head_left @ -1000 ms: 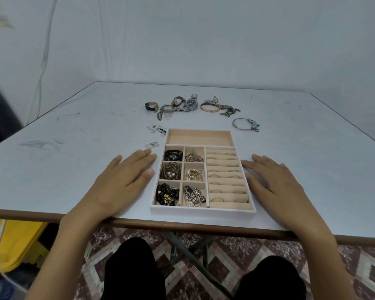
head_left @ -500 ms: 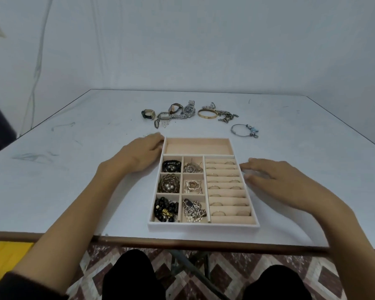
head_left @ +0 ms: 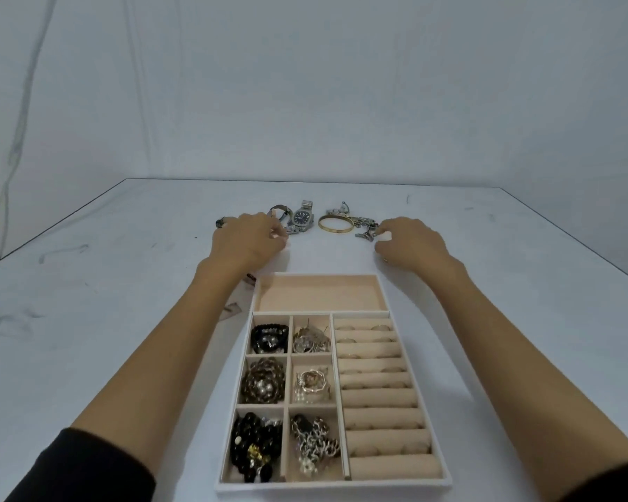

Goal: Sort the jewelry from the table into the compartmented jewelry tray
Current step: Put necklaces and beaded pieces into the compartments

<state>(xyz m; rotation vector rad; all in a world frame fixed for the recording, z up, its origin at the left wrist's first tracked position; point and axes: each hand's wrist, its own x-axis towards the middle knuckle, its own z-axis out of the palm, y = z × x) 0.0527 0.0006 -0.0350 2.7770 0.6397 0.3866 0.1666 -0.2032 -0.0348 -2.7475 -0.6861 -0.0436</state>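
White table (head_left: 124,320) under a pale wall carries the jewelry tray (head_left: 332,488) at the near edge. Its small cells and ring rolls are filled, but its long top compartment (head_left: 319,293) is bare. A second ago both hands lay flat beside the tray. Now both are stretched past it to the row of loose pieces at the far side. The left hand (head_left: 247,242) curls its fingers at the band of the steel watch (head_left: 301,217). The right hand (head_left: 412,244) has its fingertips at the charm bracelet (head_left: 365,226), just beside the gold bangle (head_left: 335,224). Whether either hand already grips its piece I cannot tell. Sorting looks to be resuming, probably with both pieces bound for the bare compartment.
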